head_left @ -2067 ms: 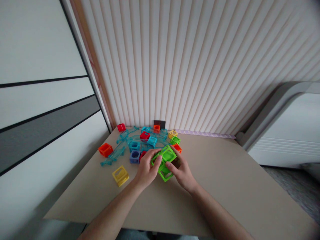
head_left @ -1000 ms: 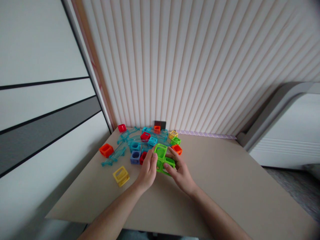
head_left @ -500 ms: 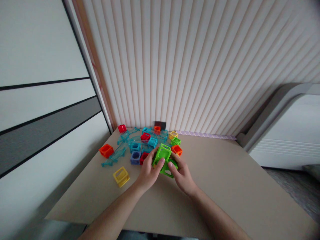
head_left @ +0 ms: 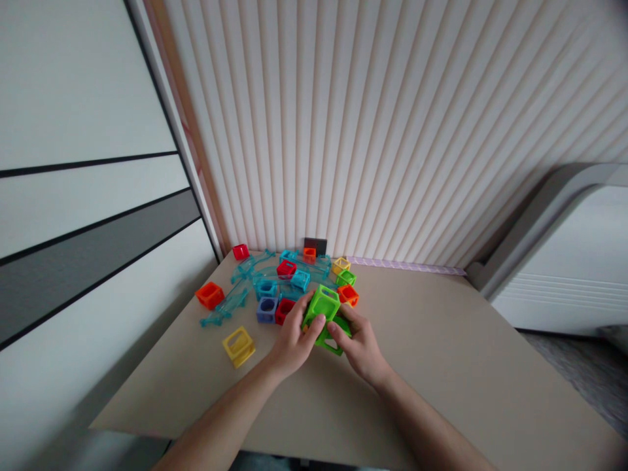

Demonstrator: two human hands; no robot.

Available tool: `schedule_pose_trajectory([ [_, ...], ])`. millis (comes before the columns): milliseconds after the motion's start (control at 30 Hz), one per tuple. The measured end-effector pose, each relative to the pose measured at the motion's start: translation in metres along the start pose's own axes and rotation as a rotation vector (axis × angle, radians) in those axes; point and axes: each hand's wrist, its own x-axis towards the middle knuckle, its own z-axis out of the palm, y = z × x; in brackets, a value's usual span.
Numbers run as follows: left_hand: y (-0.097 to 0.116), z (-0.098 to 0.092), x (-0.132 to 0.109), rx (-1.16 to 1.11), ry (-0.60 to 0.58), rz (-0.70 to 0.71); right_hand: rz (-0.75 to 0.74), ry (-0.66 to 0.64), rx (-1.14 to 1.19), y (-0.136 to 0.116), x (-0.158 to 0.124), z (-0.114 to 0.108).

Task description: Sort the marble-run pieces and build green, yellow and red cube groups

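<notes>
Two green hollow toy blocks meet between my hands, just above the near side of the toy pile. My left hand (head_left: 297,337) is closed around the upper green block (head_left: 324,302), thumb on its near face. My right hand (head_left: 360,343) grips the lower green block (head_left: 331,341), which sits tilted against the first. Whether the two are locked together I cannot tell. A bit of orange or yellow shows by my left fingers, mostly hidden. Close by lie a red block (head_left: 283,311), a purple block (head_left: 267,309) and an orange block (head_left: 348,295).
Clear blue track pieces (head_left: 226,309) and several coloured blocks cover the table's far left. A yellow block (head_left: 239,347) lies nearer me, an orange-red block (head_left: 210,296) by the left edge. Behind stands a pleated curtain (head_left: 314,131); a small black panel (head_left: 315,245) leans there.
The green blocks have tipped and shifted slightly down and to the right in my hands. Both hands keep their hold, and the pieces on the table lie as before.
</notes>
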Motion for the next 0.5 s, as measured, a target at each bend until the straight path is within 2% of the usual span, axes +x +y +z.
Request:
schedule_pose_trajectory([
  [167, -0.004, 0.003, 0.002, -0.123, 0.027, -0.057, 0.043, 0.060, 0.059, 0.005, 0.000, 0.003],
  [300, -0.003, 0.008, 0.006, -0.415, 0.045, -0.075, 0.097, 0.265, 0.241, 0.017, 0.003, 0.006],
  [367, -0.001, 0.011, 0.006, -0.484, 0.026, -0.062, 0.103, 0.324, 0.335, 0.021, 0.004, 0.008],
  [500, 0.001, 0.016, 0.002, -0.439, -0.049, -0.076, 0.069, 0.306, 0.445, 0.020, 0.004, 0.013],
])
